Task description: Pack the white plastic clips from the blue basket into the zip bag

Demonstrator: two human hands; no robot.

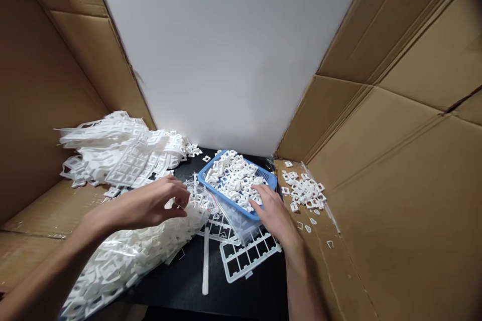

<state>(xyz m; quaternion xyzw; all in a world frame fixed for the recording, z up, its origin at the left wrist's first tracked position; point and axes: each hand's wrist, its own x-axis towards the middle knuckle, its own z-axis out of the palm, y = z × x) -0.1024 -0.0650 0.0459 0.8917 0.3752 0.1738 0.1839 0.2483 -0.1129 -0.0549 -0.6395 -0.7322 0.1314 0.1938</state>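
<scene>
A blue plastic basket (206, 184) holds a heap of small white plastic frame pieces (235, 175). My right hand (273, 208) reaches over its near right rim, thumb and fingers apart, fingertips at the pieces. No piece shows in its grip. To the left, my left hand (167, 199) hovers above a clear plastic bag (124, 256) full of similar white pieces. Its fingers are curled, with a gap between thumb and index finger, and I see nothing held there. White grid-shaped frames (250, 256) lie in front of the basket, partly under clear plastic.
Sheets of joined white pieces (128, 158) are piled at the back left. Loose white pieces (305, 190) lie on cardboard at the right. A narrow white strip (206, 261) rests on the black table (181, 291). Cardboard walls (406, 160) flank both sides, with a white panel (233, 55) behind.
</scene>
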